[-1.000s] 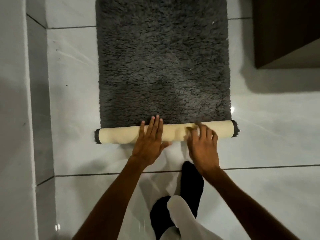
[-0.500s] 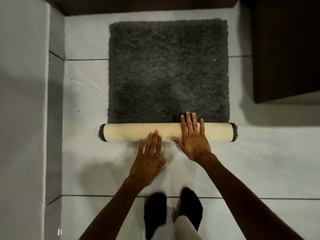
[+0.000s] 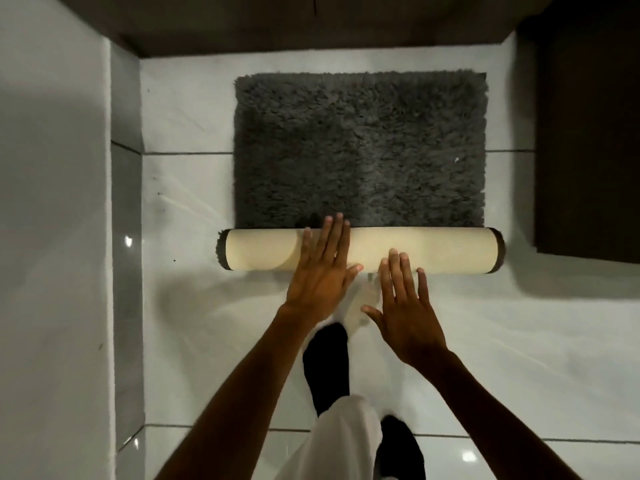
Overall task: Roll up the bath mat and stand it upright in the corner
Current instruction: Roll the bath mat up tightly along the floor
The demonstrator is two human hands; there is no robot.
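1. Rolling is the step in hand: the bath mat [image 3: 360,147] is lying on the white tiled floor [image 3: 187,202], its near edge wound into a cream-backed roll [image 3: 433,249] lying crosswise, the grey pile beyond it lying flat.
2. Over on the left, the tiled wall [image 3: 52,237] is meeting the dark far wall at a corner [image 3: 138,55], and that looks like the likely standing spot, though I cannot be sure.
3. Left hand [image 3: 320,271] is lying flat across the roll, fingers [image 3: 334,237] spread and straight, tips reaching over the top to the pile; it is pressing, not gripping.
4. Right hand [image 3: 403,306] is sitting just nearer the person, fingers splayed wide, tips touching the roll's near side, clasping nothing.
5. Next move, as I judge it: both palms pushing forward evenly so the roll is travelling straight and tight, since more than half the mat is waiting unrolled.
6. Risk: uneven pressure coning the roll, leaving it unable to stand.
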